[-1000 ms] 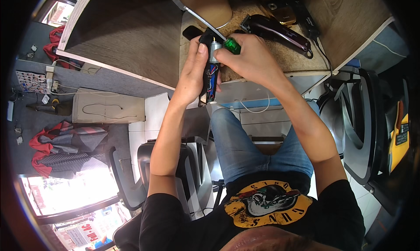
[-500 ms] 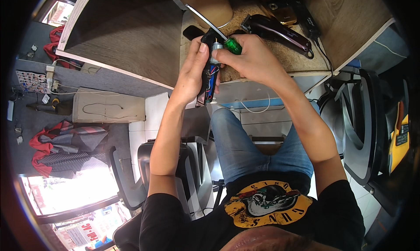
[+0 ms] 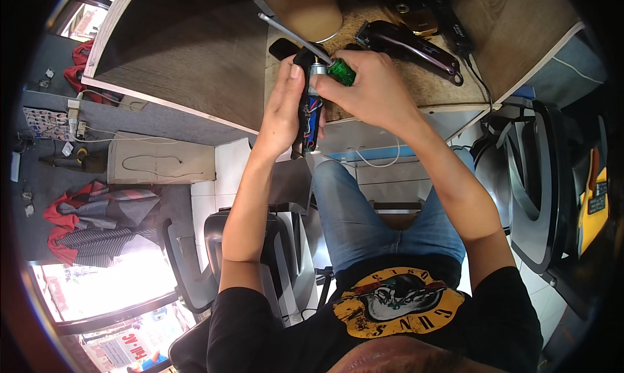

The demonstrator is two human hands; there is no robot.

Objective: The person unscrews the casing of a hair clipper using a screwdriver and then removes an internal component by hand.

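Wrapped round an opened hair clipper [image 3: 313, 113] is my left hand [image 3: 284, 103], keeping its black shell upright. Inside the shell a silver motor, a blue battery and thin wires lie exposed. My right hand [image 3: 370, 87] is closed round the green handle of a screwdriver [image 3: 341, 72], whose metal shaft points up and to the left, past the clipper's top end. The right thumb presses beside the silver motor. Some fingers of both hands are hidden behind the clipper and the handle.
Beyond my hands, a second dark clipper [image 3: 413, 51] with a cord lies on the brown shelf [image 3: 416, 97]. A gold device [image 3: 416, 19] and a black adapter [image 3: 452, 28] are behind it. Wooden panels stand on both sides. A black chair [image 3: 539, 184] is at right.
The screwdriver has swung slightly, its tip shifting left and a little down. My right hand has moved slightly left with it; the left hand keeps the clipper nearly in place.
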